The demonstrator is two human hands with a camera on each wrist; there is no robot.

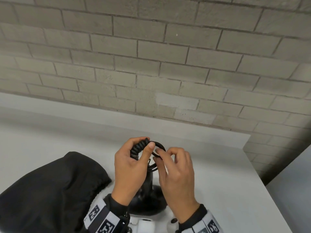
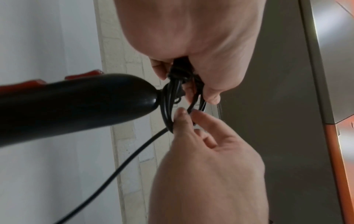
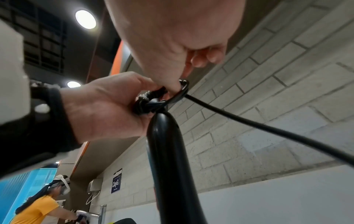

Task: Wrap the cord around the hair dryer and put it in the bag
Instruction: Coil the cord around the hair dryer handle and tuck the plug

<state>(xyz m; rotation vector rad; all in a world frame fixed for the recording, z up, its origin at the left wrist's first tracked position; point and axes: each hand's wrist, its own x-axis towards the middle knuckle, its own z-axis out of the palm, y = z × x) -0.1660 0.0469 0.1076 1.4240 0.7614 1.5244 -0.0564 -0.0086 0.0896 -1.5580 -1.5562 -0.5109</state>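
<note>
The black hair dryer [image 1: 149, 197] stands on the white table [image 1: 218, 174] with its handle [image 2: 76, 109] pointing up between my hands. My left hand [image 1: 143, 146] grips a tight coil of black cord [image 1: 138, 148] bunched at the handle's end. My right hand [image 1: 159, 154] pinches a loop of the same cord [image 2: 191, 104] between thumb and forefinger, right next to the left thumb. A free length of cord [image 3: 268, 128] trails away from the loop. The black drawstring bag [image 1: 50, 190] lies on the table to the left of my left wrist.
A grey brick wall [image 1: 151, 64] rises directly behind the table. The table's right edge [image 1: 262, 182] drops off near my right hand. In the right wrist view another person in a yellow shirt [image 3: 36, 210] works far off to the left.
</note>
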